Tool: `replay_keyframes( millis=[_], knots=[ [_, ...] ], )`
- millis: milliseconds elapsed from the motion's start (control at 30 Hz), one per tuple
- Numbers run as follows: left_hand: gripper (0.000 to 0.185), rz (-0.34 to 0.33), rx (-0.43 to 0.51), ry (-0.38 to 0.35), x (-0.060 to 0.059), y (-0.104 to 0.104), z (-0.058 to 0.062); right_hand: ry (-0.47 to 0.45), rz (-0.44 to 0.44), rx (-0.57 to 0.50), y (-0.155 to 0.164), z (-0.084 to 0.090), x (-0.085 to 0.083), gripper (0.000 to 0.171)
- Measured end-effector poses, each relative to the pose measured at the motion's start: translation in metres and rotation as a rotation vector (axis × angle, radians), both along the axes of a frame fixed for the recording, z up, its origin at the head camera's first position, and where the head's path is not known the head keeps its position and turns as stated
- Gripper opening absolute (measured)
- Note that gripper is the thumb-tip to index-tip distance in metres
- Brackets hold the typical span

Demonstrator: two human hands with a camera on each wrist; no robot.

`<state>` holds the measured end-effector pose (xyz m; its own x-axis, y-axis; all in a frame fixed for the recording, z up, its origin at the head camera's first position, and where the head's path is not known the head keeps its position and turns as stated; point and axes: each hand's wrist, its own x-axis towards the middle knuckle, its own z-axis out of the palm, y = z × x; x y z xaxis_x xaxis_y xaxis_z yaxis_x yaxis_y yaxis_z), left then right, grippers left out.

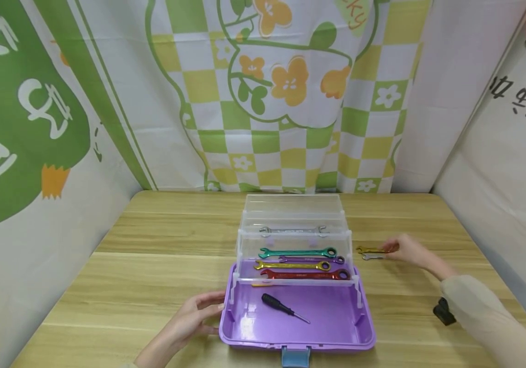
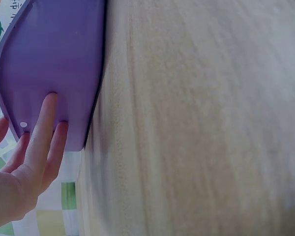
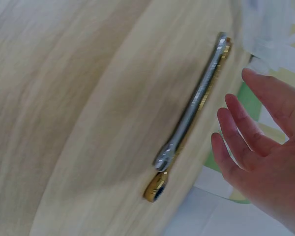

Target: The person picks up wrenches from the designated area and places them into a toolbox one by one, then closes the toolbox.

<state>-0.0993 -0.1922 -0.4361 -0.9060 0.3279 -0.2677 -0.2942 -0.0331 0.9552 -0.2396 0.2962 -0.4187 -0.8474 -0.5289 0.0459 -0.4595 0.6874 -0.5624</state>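
Note:
A purple toolbox (image 1: pixel 297 327) stands on the table, its translucent stepped trays (image 1: pixel 295 204) raised. My left hand (image 1: pixel 200 314) rests its extended fingers against the box's left wall (image 2: pixel 64 59). To the right of the box, a gold wrench (image 3: pixel 156 187) and a silver wrench (image 3: pixel 191 105) lie side by side on the table. My right hand (image 3: pixel 265 132) is beside them with its fingers spread and slightly bent, holding nothing. A black-handled screwdriver (image 1: pixel 278 305) lies in the purple base.
Green (image 1: pixel 297 252), purple (image 1: pixel 313 259), gold (image 1: pixel 290 265) and red (image 1: pixel 309 275) wrenches lie in the trays, with a silver wrench (image 1: pixel 292 231) in a tray farther back. A small black object (image 1: pixel 443 312) sits by the right sleeve (image 1: pixel 479 301). A blue latch (image 1: pixel 296 357) hangs at the box front.

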Motion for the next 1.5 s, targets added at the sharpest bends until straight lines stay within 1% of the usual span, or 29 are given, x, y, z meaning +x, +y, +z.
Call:
replay_keyframes(
  millis=[167, 267, 567, 733, 900, 1033, 1200, 1300, 1333, 1433, 1467, 1500],
  knots=[
    [0.056, 0.001, 0.002, -0.001, 0.0, 0.0, 0.0, 0.009, 0.005, 0.025, 0.001, -0.007, -0.002, 0.018],
    [0.056, 0.001, 0.001, 0.001, 0.0, 0.0, 0.0, 0.02, -0.013, 0.041, 0.0, -0.011, -0.004, 0.017],
    [0.056, -0.003, 0.001, 0.006, -0.001, 0.0, -0.001, 0.009, -0.058, 0.081, -0.003, -0.022, -0.007, 0.018],
    [0.057, -0.001, -0.002, 0.009, 0.0, 0.0, 0.0, 0.02, -0.056, 0.117, -0.004, -0.024, -0.009, 0.016],
    [0.057, 0.0, -0.007, 0.01, 0.0, 0.001, 0.0, 0.024, -0.037, 0.138, -0.004, -0.025, -0.009, 0.014],
    [0.056, 0.001, -0.012, 0.013, -0.001, 0.0, 0.0, 0.033, -0.025, 0.139, -0.005, -0.026, -0.009, 0.011],
    [0.056, 0.007, -0.016, 0.016, 0.0, 0.0, -0.001, 0.072, -0.027, 0.146, -0.004, -0.029, -0.01, 0.007],
    [0.056, 0.008, -0.013, 0.013, 0.0, 0.0, 0.0, 0.07, -0.028, 0.134, -0.003, -0.028, -0.011, 0.006],
    [0.056, 0.007, -0.011, 0.012, 0.0, 0.0, 0.0, 0.059, -0.02, 0.114, -0.002, -0.028, -0.011, 0.006],
    [0.056, 0.004, -0.004, 0.011, 0.001, 0.0, 0.0, 0.067, 0.054, 0.038, 0.003, -0.033, -0.016, 0.005],
    [0.056, 0.003, -0.004, 0.012, 0.001, -0.001, 0.0, 0.084, 0.11, -0.009, 0.008, -0.041, -0.021, 0.004],
    [0.056, 0.003, -0.005, 0.013, 0.001, -0.001, 0.001, 0.092, 0.148, -0.024, 0.009, -0.043, -0.023, 0.004]
  ],
)
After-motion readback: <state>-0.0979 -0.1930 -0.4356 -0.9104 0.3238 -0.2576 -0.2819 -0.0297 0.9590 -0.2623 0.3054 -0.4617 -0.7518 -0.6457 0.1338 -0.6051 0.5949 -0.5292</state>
